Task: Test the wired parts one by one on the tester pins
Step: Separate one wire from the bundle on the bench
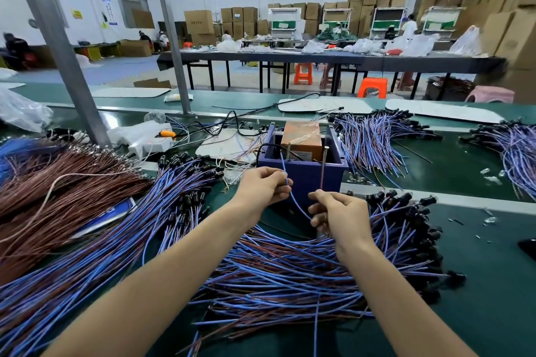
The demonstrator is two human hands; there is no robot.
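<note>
A blue tester box (304, 173) with an orange block (301, 137) inside stands at the centre of the green bench. Two upright metal pins (326, 153) rise from it. My left hand (262, 187) pinches the blue wire (295, 200) of one wired part, whose end reaches up to the left pin. My right hand (339, 216) pinches the brown wire (322, 176) of the same part, which runs up to the right pin. Both hands hover just in front of the box. A pile of blue and brown wired parts (290, 269) with black heads lies under my forearms.
More blue wired parts lie at the left (130, 226), behind the box (371, 142) and at the far right (516, 147). A heap of brown wires (58, 182) lies far left. A grey post (63, 60) stands on the bench. Behind the bench stand tables, stools and cartons.
</note>
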